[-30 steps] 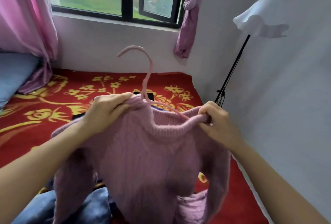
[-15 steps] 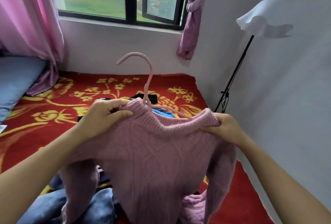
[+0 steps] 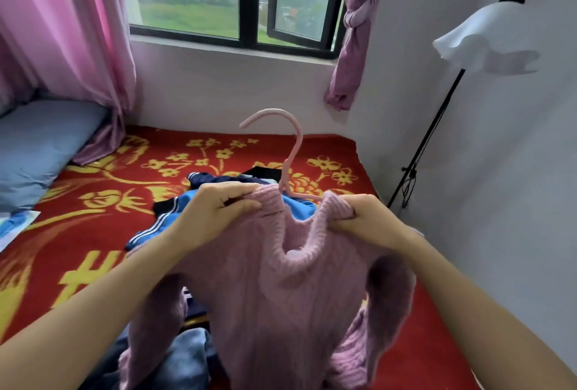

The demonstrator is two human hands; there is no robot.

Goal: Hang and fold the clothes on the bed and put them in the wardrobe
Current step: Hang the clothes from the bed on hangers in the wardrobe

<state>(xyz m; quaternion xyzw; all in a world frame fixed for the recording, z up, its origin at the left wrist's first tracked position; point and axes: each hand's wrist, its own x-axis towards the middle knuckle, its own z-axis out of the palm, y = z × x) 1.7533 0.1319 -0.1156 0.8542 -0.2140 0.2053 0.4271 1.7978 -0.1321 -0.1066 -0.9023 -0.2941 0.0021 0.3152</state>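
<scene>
Head view: the left hand (image 3: 215,214) and right hand (image 3: 365,221) hold a pink sweater (image 3: 281,296) up over the bed (image 3: 93,233). Each hand is curled tight on the ribbed collar, the left pinching its left edge between thumb and fingers, the right bunching its right edge in the fist. Between the two grips the collar sags into a deep dip. A pink hanger (image 3: 296,146) rises from that gap, its hook standing above and between the hands and curving over toward the left one; its shoulder bar runs from the neck toward the right grip and goes under the knit there. Below the grips the sweater's body hangs down, with one sleeve under each forearm. Just behind and under the left hand lies a blue jacket (image 3: 175,211) with white stripes, touching dark clothes beyond it. Jeans (image 3: 184,355) lie below the left forearm. Well left of the grips is a pillow (image 3: 37,146); well right, a lamp (image 3: 487,43).
</scene>
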